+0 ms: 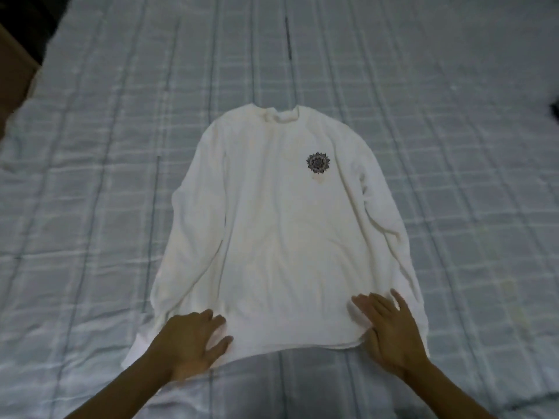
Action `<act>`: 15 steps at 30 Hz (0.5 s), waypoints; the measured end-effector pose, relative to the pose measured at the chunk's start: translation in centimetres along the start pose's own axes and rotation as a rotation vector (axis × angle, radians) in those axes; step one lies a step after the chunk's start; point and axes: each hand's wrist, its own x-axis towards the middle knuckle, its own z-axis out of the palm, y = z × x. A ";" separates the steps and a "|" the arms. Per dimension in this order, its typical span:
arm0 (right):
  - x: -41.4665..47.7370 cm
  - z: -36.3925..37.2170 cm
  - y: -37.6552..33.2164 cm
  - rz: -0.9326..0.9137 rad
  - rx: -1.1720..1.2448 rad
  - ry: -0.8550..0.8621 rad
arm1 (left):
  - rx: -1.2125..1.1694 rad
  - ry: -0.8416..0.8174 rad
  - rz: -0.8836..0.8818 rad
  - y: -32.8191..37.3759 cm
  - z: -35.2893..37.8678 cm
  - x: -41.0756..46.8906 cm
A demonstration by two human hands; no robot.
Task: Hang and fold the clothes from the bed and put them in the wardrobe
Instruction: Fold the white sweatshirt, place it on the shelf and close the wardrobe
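Note:
A white long-sleeved sweatshirt (281, 231) lies spread flat, front up, on the bed (90, 146), collar pointing away from me and both sleeves lying down along its sides. A small dark round flower print sits on its chest. My left hand (190, 343) rests palm down on the hem at the lower left corner, fingers spread. My right hand (390, 331) lies flat on the hem at the lower right corner, fingers straight and spread. Neither hand grips the cloth.
The bed is covered by a pale blue checked quilt with some wrinkles. A brown piece of furniture (12, 71) shows at the upper left edge. A dark object (555, 111) peeks in at the right edge.

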 end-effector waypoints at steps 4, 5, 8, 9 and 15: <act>5.5 -1.4 -1.1 -0.121 0.161 0.059 | -0.124 0.181 -0.089 -0.9 -2.0 5.1; 7.2 -1.7 -1.2 -0.113 0.190 0.083 | -0.144 0.211 -0.122 -0.9 -2.5 6.9; 12.6 -2.0 -0.7 0.075 0.238 0.155 | -0.163 0.229 -0.199 -1.0 -3.8 13.0; 14.3 -1.8 -0.1 0.158 0.246 0.171 | -0.161 0.225 -0.212 -1.0 -4.1 15.2; 23.5 -1.0 5.7 0.405 0.224 0.178 | -0.091 0.107 -0.240 1.9 -5.9 29.6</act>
